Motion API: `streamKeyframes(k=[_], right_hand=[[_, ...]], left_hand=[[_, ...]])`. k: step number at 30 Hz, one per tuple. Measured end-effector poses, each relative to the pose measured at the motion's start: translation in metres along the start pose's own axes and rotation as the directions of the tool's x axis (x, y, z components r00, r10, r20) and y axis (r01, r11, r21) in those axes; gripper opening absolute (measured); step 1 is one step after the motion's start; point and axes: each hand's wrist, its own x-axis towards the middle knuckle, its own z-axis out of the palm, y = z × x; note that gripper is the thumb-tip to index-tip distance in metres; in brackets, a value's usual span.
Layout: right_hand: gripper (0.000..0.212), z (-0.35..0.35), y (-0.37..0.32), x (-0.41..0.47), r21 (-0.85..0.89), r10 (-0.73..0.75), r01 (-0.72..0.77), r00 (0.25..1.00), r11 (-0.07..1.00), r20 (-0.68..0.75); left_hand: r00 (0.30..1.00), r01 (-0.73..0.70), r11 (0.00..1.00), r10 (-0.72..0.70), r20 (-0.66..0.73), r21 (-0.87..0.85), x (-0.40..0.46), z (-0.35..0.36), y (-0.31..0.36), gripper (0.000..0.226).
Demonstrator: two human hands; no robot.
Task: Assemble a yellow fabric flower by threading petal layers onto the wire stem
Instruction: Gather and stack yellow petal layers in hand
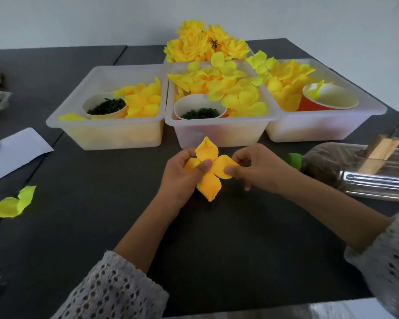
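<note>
My left hand thumb pinches four-lobed petal layer centre; right hand pinches right lobe; long axis near-far.

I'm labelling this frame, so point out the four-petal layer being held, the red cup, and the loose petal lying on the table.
four-petal layer [206, 148], head view, upper petal.
red cup [308, 106], head view, outer wall.
loose petal [8, 206], head view, its middle.

I note three bins side by side across the table, the left bin, middle bin and right bin each holding petals and a cup, a fourth bin of finished flowers behind the middle one, a bottle lying at right, and paper at left.
</note>
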Motion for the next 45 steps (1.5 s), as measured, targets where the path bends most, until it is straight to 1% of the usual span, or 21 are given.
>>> streamKeyframes(k=[2,3,5,7,9,11,13,15,16,19,21,23,26,29,32,36,38,40,42,43,45], right_hand=[[0.014,0.001,0.002,0.005,0.058,0.040,-0.042,0.999,0.997,0.027],[0.011,0.001,0.003,0.007,0.125,0.074,-0.079,0.996,0.989,0.046],[0.007,0.002,0.007,0.009,0.302,0.148,-0.170,0.985,0.938,0.094],[0.006,0.003,0.008,0.010,0.454,0.191,-0.229,0.973,0.861,0.129],[0.004,0.005,0.009,0.011,0.509,0.204,-0.247,0.969,0.824,0.140],[0.008,0.008,0.011,0.012,0.436,0.216,-0.253,0.967,0.864,0.134],[0.013,0.011,0.012,0.011,0.280,0.219,-0.239,0.970,0.930,0.101],[0.021,0.013,0.014,0.010,0.167,0.191,-0.200,0.979,0.965,0.068],[0.026,0.014,0.015,0.008,0.147,0.169,-0.175,0.984,0.973,0.056],[0.032,0.014,0.020,0.003,0.152,0.043,-0.046,0.999,0.987,0.025],[0.025,0.014,0.023,0.003,0.195,-0.051,0.052,0.999,0.979,-0.012],[0.016,0.014,0.025,0.005,0.233,-0.096,0.109,0.993,0.966,-0.069],[0.008,0.018,0.027,0.007,0.231,-0.101,0.130,0.986,0.964,-0.130],[0.012,0.024,0.029,0.006,0.190,-0.078,0.105,0.987,0.976,-0.144],[0.017,0.028,0.029,0.004,0.127,-0.097,0.119,0.981,0.985,-0.167],[0.023,0.027,0.026,0.003,0.205,-0.143,0.177,0.975,0.963,-0.168],[0.024,0.026,0.025,0.002,0.294,-0.147,0.187,0.977,0.937,-0.151],[0.028,0.026,0.022,0.001,0.380,-0.147,0.195,0.977,0.904,-0.152],[0.039,0.024,0.021,0.002,0.452,-0.134,0.196,0.977,0.870,-0.166],[0.044,0.022,0.021,0.002,0.490,-0.124,0.196,0.977,0.850,-0.174],[0.045,0.019,0.022,0.003,0.568,-0.097,0.182,0.980,0.803,-0.176]], left_hand=[[0.999,-0.002,0.999,0.005,-0.048,0.047,0.004,0.001,-0.003,0.012],[0.998,-0.007,0.997,0.012,-0.066,0.074,0.006,0.002,-0.005,0.010],[0.996,-0.013,0.993,0.023,-0.091,0.115,0.009,0.004,-0.008,0.009],[0.993,-0.014,0.991,0.030,-0.117,0.135,0.011,0.005,-0.010,0.010],[0.990,-0.013,0.989,0.034,-0.140,0.149,0.012,0.006,-0.011,0.011],[0.988,-0.019,0.986,0.044,-0.150,0.166,0.012,0.007,-0.012,0.013],[0.987,-0.033,0.981,0.062,-0.150,0.189,0.012,0.007,-0.012,0.014],[0.986,-0.038,0.981,0.068,-0.152,0.189,0.012,0.007,-0.012,0.013],[0.986,-0.037,0.984,0.065,-0.153,0.176,0.012,0.007,-0.011,0.013],[0.989,-0.022,0.989,0.042,-0.139,0.143,0.013,0.006,-0.010,0.011],[0.994,-0.009,0.994,0.020,-0.111,0.107,0.013,0.006,-0.009,0.011],[0.996,-0.016,0.996,0.024,-0.086,0.090,0.013,0.006,-0.008,0.015],[0.994,-0.027,0.991,0.041,-0.105,0.127,0.011,0.008,-0.008,0.013],[0.989,-0.002,0.990,0.023,-0.146,0.141,0.009,0.009,-0.009,0.012],[0.989,-0.010,0.987,0.034,-0.146,0.159,0.007,0.011,-0.009,0.009],[0.996,-0.028,0.983,0.043,-0.083,0.180,0.005,0.013,-0.007,0.011],[0.997,-0.027,0.983,0.040,-0.070,0.181,0.005,0.013,-0.006,0.016],[0.995,-0.040,0.977,0.058,-0.079,0.211,0.005,0.015,-0.006,0.026],[0.990,-0.099,0.975,0.116,-0.080,0.200,0.002,0.017,-0.006,0.036],[0.983,-0.154,0.965,0.171,-0.065,0.210,-0.001,0.019,-0.006,0.039],[0.957,-0.268,0.897,0.290,-0.011,0.351,-0.005,0.022,-0.005,0.040]])
